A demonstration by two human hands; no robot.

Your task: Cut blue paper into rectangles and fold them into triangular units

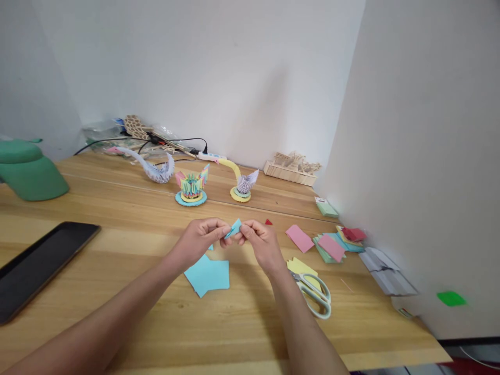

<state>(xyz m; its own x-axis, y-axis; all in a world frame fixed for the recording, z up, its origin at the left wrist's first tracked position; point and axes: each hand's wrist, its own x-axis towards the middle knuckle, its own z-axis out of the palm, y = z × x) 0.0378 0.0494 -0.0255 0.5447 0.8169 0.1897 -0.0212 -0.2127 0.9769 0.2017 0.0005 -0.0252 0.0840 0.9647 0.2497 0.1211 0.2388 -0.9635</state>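
Observation:
Between my two hands, above the middle of the wooden table, is a small folded piece of blue paper. My left hand pinches its left side with thumb and fingers. On the other side, my right hand is closed on its right edge. Blue paper sheets lie overlapping on the table just below my hands. A small blue bit shows beside my left fingers, partly hidden. Behind my right hand lies a small red folded piece.
Scissors rest on yellow paper at the right, near pink sheets. Paper swans and a multicoloured paper model stand behind. A black tablet and a green container are at left.

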